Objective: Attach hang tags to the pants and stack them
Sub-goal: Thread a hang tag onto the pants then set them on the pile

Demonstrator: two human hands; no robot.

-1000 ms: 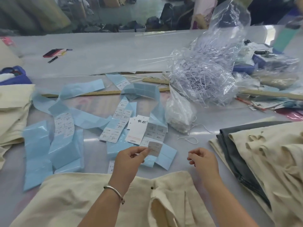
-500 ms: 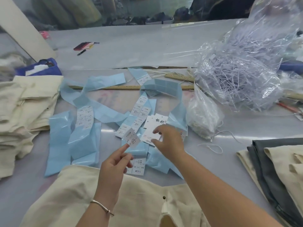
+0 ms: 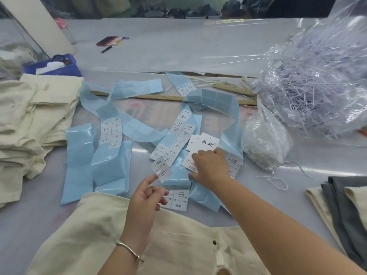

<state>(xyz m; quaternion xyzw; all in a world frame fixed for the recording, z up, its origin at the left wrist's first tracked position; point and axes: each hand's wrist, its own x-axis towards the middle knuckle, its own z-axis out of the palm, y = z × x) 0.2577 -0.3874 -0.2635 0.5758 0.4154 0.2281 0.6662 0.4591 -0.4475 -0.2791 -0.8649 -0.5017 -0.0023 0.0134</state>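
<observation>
Cream pants (image 3: 95, 235) lie waistband-up at the table's near edge, under my forearms. My left hand (image 3: 147, 197) pinches a small white size sticker (image 3: 161, 169) by its lower corner, lifted above the blue backing sheets. My right hand (image 3: 210, 167) reaches past it and lies on the pile of white hang tags (image 3: 202, 144), fingers curled over the top tag's near edge with the thumb at its lower side. A loose white string loop (image 3: 278, 180) lies to the right of that hand.
Folded cream pants (image 3: 29, 116) are stacked at the left. Grey and cream pants (image 3: 341, 207) lie at the right. Blue backing sheets (image 3: 79, 155) with stickers cover the middle. A big bag of plastic fasteners (image 3: 317, 86), a small string bag (image 3: 264, 143), a wooden ruler (image 3: 151, 96) and a blue box (image 3: 53, 67) stand beyond.
My right hand went forward from beside the left hand to the hang tag pile and settled on it. The left hand carried the sticker slightly left and down.
</observation>
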